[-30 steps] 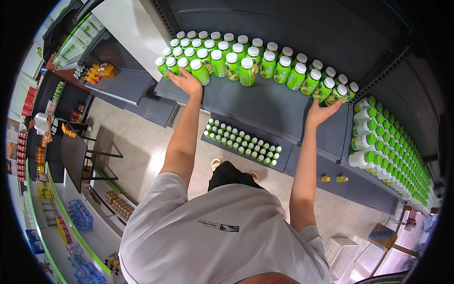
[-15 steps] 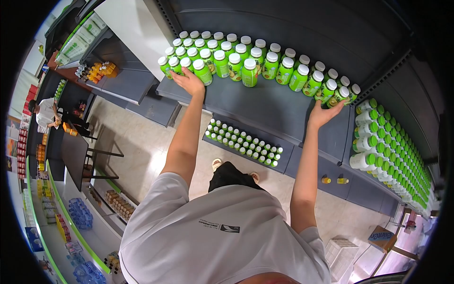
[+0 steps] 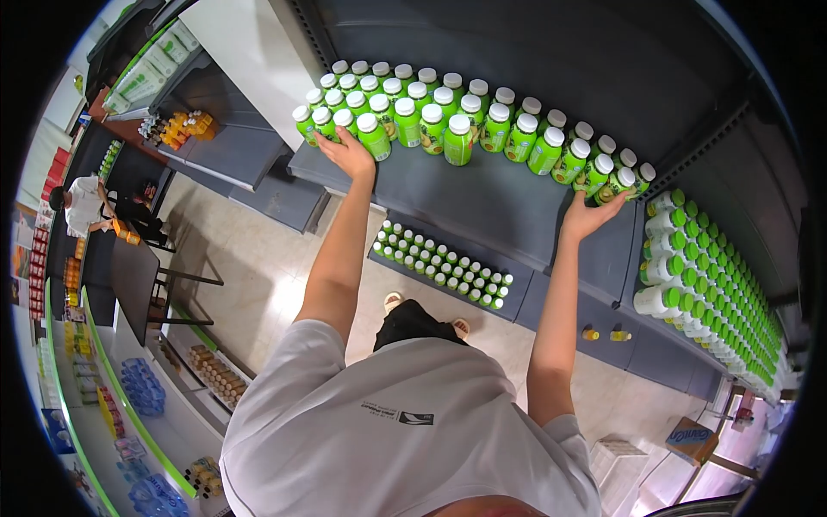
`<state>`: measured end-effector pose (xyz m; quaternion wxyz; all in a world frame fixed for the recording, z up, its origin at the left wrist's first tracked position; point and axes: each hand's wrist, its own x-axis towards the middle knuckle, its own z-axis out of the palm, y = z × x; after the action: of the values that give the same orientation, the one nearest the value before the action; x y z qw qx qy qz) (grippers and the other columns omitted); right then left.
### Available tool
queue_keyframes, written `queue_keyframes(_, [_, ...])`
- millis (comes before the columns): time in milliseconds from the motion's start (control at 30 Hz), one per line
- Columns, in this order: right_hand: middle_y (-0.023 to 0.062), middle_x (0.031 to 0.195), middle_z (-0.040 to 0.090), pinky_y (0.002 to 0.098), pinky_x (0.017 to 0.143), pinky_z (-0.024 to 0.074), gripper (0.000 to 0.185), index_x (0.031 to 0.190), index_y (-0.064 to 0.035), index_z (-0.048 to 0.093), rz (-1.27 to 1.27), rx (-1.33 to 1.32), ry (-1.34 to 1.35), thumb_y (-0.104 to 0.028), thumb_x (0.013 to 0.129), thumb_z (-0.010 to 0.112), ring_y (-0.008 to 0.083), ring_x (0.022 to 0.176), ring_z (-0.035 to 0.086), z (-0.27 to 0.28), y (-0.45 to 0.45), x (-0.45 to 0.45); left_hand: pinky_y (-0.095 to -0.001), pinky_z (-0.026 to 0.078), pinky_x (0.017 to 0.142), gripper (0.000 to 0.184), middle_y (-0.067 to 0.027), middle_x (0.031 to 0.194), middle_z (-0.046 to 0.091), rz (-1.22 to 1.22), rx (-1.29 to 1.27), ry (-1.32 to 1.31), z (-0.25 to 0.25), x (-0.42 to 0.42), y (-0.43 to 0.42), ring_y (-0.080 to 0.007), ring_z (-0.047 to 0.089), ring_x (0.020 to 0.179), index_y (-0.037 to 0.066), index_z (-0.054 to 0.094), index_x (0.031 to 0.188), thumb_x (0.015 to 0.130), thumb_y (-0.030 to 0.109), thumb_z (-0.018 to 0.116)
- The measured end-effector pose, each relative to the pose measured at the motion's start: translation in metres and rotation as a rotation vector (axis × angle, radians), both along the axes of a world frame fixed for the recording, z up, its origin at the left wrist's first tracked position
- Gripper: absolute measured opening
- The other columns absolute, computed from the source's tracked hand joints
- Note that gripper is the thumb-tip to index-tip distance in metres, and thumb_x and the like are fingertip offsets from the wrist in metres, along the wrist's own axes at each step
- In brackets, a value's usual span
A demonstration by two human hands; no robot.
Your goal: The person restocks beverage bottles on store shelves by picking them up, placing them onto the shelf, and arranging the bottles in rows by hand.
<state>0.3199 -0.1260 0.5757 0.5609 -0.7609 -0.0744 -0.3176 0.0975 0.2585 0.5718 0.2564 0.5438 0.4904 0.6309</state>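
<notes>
Green bottles with white caps [image 3: 458, 141] stand upright in several uneven rows on a dark grey shelf [image 3: 422, 185]. At the left end, my left hand [image 3: 350, 158] is open, its extended fingers against the front bottles beside a front-row bottle [image 3: 374, 138]. My right hand [image 3: 593, 215] is at the other end, with thumb and fingers spread against the lower sides of the front bottles [image 3: 617, 183]. Neither hand lifts a bottle. The bottles partly hide the fingertips of both hands.
Below, a low shelf holds more white-capped bottles [image 3: 439, 263]. White bottles with green caps [image 3: 680, 280] fill the shelf on the right. Two small yellow bottles [image 3: 620, 335] stand lower down. Another person [image 3: 84, 207] is by a dark table [image 3: 133, 289] at far left.
The view has shifted slightly. Both hands stay against the ends of the bottle group, whose arrangement looks much the same. The person at far left has lowered their hands toward the table.
</notes>
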Motion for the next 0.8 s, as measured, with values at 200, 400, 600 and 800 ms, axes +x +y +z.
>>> queue_keyframes(200, [0.0258,0.158,0.023,0.0464,0.120,0.0232,0.094,0.154,0.0002,0.021,0.005,-0.009,-0.021,-0.009,0.079,0.077,0.0396,0.148,0.023,0.002,0.000,0.000,-0.0452,0.026,0.117,0.073,-0.0254,0.154,0.029,-0.170,-0.065,-0.153,0.003,-0.014,-0.004,-0.0401,0.031,0.142,-0.001,0.025,0.153,0.101,0.041,0.054])
queue_keyframes(400, [0.0254,0.157,0.025,0.0445,0.120,0.0234,0.095,0.154,0.0011,0.021,0.026,0.032,0.018,-0.007,0.078,0.077,0.0387,0.147,0.025,-0.001,-0.001,0.000,-0.0394,0.025,0.117,0.070,-0.0202,0.156,0.029,-0.458,-0.073,-0.349,-0.005,-0.040,0.010,-0.0301,0.029,0.144,0.000,0.026,0.152,0.099,0.028,0.062])
queue_keyframes(600, [0.0253,0.149,0.038,0.0437,0.119,0.0252,0.074,0.147,0.0078,0.032,-0.239,0.131,-0.094,-0.012,0.087,0.070,0.0382,0.141,0.036,0.024,0.034,-0.051,-0.0374,0.028,0.116,0.064,-0.0160,0.157,0.031,-0.814,-0.197,-0.329,-0.015,-0.090,0.043,-0.0249,0.035,0.142,0.002,0.025,0.151,0.101,0.024,0.059])
queue_keyframes(800, [0.0085,0.148,0.046,0.0541,0.116,0.0271,0.056,0.140,-0.0135,0.052,0.298,-0.684,-0.406,-0.027,0.089,0.069,0.0335,0.139,0.039,0.101,0.197,-0.161,-0.0327,0.043,0.101,0.049,-0.0092,0.140,0.051,-1.036,-0.286,-0.082,-0.005,-0.134,0.084,-0.0192,0.050,0.129,0.005,0.040,0.142,0.100,0.019,0.061])
